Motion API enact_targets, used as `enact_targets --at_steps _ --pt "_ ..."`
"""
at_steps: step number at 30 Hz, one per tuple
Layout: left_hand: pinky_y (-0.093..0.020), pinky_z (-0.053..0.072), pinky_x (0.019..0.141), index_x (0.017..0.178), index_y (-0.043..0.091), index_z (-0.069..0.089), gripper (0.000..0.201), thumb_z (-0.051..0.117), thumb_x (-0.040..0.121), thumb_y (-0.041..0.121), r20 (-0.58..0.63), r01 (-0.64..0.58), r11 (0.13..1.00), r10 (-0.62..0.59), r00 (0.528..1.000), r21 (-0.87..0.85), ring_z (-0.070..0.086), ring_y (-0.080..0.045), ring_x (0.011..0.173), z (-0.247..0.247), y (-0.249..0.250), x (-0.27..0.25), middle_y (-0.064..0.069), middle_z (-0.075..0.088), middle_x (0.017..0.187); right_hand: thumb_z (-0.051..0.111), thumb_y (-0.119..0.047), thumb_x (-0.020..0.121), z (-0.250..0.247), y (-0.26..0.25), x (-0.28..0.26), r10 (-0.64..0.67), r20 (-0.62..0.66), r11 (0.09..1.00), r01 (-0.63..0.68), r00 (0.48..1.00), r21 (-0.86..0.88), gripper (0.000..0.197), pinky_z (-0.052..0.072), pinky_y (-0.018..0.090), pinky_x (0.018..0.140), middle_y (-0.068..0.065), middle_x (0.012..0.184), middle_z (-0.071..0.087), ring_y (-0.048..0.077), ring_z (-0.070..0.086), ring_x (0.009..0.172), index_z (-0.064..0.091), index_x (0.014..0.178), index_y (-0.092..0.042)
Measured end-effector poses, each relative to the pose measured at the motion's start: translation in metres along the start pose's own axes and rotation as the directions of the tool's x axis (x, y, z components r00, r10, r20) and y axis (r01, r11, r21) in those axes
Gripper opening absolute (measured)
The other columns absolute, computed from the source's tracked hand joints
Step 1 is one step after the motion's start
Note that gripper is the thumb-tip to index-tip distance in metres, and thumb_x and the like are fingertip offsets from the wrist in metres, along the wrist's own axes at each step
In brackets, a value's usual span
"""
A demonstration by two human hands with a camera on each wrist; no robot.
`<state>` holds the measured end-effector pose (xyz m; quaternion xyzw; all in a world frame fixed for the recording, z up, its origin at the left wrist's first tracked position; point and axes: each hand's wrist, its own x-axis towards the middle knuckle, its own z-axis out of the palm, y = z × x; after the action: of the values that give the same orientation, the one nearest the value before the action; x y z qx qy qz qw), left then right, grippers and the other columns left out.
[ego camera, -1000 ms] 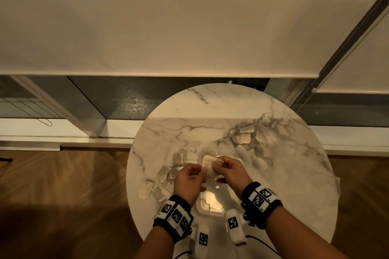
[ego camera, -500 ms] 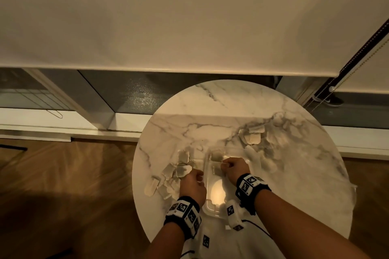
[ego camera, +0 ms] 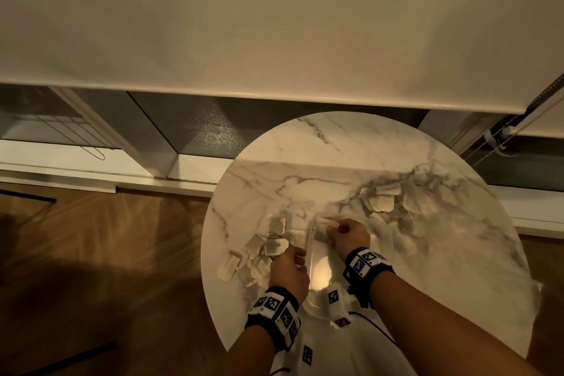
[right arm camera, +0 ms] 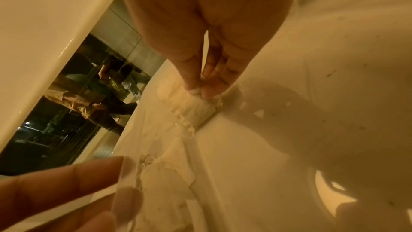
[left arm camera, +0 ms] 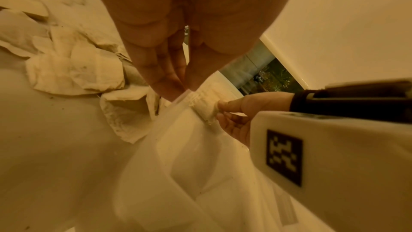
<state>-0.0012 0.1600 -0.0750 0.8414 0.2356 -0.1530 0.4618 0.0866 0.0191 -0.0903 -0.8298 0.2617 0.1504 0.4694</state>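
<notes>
A clear plastic container (ego camera: 314, 304) lies on the round marble table (ego camera: 305, 180). My right hand (ego camera: 345, 230) reaches into its far end and pinches a folded pale tea bag (right arm camera: 196, 110) between thumb and fingertips (right arm camera: 191, 89), with the bag against the container floor. The same tea bag (left arm camera: 205, 110) shows in the left wrist view beside my right hand (left arm camera: 236, 112). My left hand (ego camera: 290, 265) sits at the container's left side, and its fingers (left arm camera: 165, 80) pinch the container rim (left arm camera: 180, 97).
A heap of crumpled tea bags (ego camera: 262, 250) lies left of the container, right by my left hand. A smaller group of tea bags (ego camera: 381, 200) lies on the far right of the table. Behind the table are a window sill and a lowered roller blind.
Both hands held the tea bag above the container a second ago. Now the right hand has lowered it into the container's far end, and the left hand has gone to the left rim.
</notes>
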Motion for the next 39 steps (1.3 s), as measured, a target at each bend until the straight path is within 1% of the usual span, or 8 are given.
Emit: enact_targets --at_steps 6,10,13,20,24,29,34,39 --pt "-0.022 0.054 0.076 0.107 0.017 0.064 0.03 0.054 0.085 -0.001 0.006 -0.008 1.0 0.008 1.0 0.005 0.062 -0.011 0.085 0.0 0.0 0.001 0.002 0.065 0.096 0.077 -0.02 0.079 -0.001 0.006 0.0 -0.002 -0.033 0.995 0.005 0.999 0.103 0.022 0.05 0.028 0.08 -0.001 0.091 0.068 0.019 0.064 0.088 0.068 0.1 -0.018" --pt "-0.02 0.054 0.075 0.107 0.018 0.065 0.03 0.055 0.085 -0.001 0.003 -0.005 1.0 0.005 1.0 -0.002 0.063 -0.01 0.086 0.0 0.0 0.001 0.002 0.066 0.096 0.077 -0.023 0.079 0.0 0.011 -0.006 0.062 -0.066 0.974 -0.046 0.996 0.221 0.03 0.046 0.027 0.079 0.001 0.097 0.064 0.019 0.061 0.089 0.061 0.104 -0.018" --pt "-0.026 0.057 0.079 0.106 0.018 0.065 0.029 0.057 0.083 0.001 0.0 0.001 1.0 -0.001 1.0 0.005 0.063 -0.011 0.087 0.0 0.0 0.0 0.004 0.066 0.095 0.076 -0.022 0.081 0.002 0.013 -0.007 0.114 -0.075 0.956 -0.089 0.991 0.278 0.032 0.046 0.027 0.078 0.006 0.099 0.067 0.022 0.062 0.09 0.062 0.108 -0.015" --pt "-0.031 0.058 0.078 0.104 0.016 0.066 0.029 0.057 0.081 0.0 0.0 -0.015 1.0 0.015 1.0 -0.007 0.064 -0.013 0.081 -0.001 0.001 -0.002 0.002 0.066 0.091 0.075 -0.019 0.081 0.003 0.014 -0.001 0.139 -0.044 0.952 -0.122 0.989 0.28 0.032 0.052 0.034 0.094 0.006 0.106 0.07 0.024 0.064 0.1 0.066 0.111 -0.016" --pt "-0.027 0.057 0.076 0.103 0.016 0.065 0.029 0.055 0.083 -0.002 0.002 -0.012 1.0 0.012 1.0 -0.022 0.063 -0.012 0.081 0.0 0.003 -0.004 0.002 0.065 0.09 0.072 -0.02 0.082 0.004 0.014 -0.001 0.099 0.046 0.965 -0.108 0.994 0.241 0.046 0.051 0.04 0.1 0.005 0.116 0.068 0.025 0.064 0.107 0.063 0.125 -0.011" --pt "-0.021 0.054 0.071 0.103 0.016 0.065 0.028 0.056 0.083 -0.002 0.007 -0.015 1.0 0.015 1.0 -0.027 0.062 -0.011 0.079 -0.001 0.003 -0.005 0.002 0.065 0.09 0.069 -0.013 0.079 0.004 0.012 -0.003 0.03 0.112 0.97 -0.056 0.993 0.235 0.033 0.058 0.041 0.089 0.0 0.098 0.075 0.021 0.07 0.091 0.073 0.112 -0.014" --pt "-0.022 0.055 0.073 0.105 0.017 0.065 0.028 0.056 0.084 0.001 0.008 -0.01 1.0 0.01 1.0 -0.026 0.064 -0.011 0.081 -0.001 0.001 -0.006 0.0 0.066 0.092 0.073 -0.026 0.074 0.004 0.024 0.002 0.077 0.112 0.963 -0.103 0.991 0.25 0.061 0.053 0.046 0.098 0.004 0.118 0.068 0.024 0.065 0.107 0.058 0.131 -0.013" --pt "-0.014 0.048 0.067 0.107 0.02 0.064 0.019 0.058 0.09 0.012 -0.041 -0.022 0.998 0.02 0.999 -0.05 0.062 -0.008 0.081 -0.008 -0.001 -0.012 0.003 0.065 0.093 0.07 -0.013 0.08 -0.003 0.013 -0.013 0.076 0.062 0.94 -0.092 0.995 0.33 0.042 0.056 0.049 0.091 0.007 0.105 0.068 0.024 0.065 0.096 0.06 0.121 -0.017"
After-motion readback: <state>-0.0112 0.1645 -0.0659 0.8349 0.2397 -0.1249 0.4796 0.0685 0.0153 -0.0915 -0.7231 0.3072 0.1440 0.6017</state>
